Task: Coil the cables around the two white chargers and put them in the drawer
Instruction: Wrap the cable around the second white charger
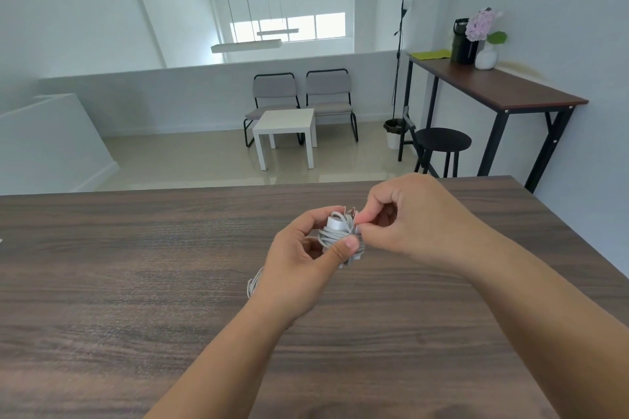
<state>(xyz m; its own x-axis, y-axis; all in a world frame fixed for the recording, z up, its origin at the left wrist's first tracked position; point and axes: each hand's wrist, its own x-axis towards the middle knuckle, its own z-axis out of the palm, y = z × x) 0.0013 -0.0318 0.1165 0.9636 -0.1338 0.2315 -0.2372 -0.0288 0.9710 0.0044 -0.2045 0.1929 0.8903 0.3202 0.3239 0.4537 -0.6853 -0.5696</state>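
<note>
Both hands are up over the dark wood counter (136, 282), working one white charger (335, 224) between them.

Left hand (299, 269): grip curled around the charger, thumb pressed across the front of the wound cable (335, 237), fingers wrapped behind. The charger's rounded white end shows at the top of the bundle; grey-white cable is wrapped around it in many loose turns.

Right hand (408, 218): fingers bent in, thumb and forefinger pinching the cable end at the top right of the bundle, just beside what looks like the metal plug tip. Grip is closed tight on that end; the other fingers are curled in and hold nothing.

The bundle is held off the counter, near its far edge.

A second coil of grey-white cable (253, 284) lies on the counter just left of the left wrist, mostly hidden behind it. Can't tell if a charger is inside it.

No drawer in view.

Background: two grey chairs (303, 95), white side table (286, 122), black stool (442, 139), high table with a flower vase (486, 56).
</note>
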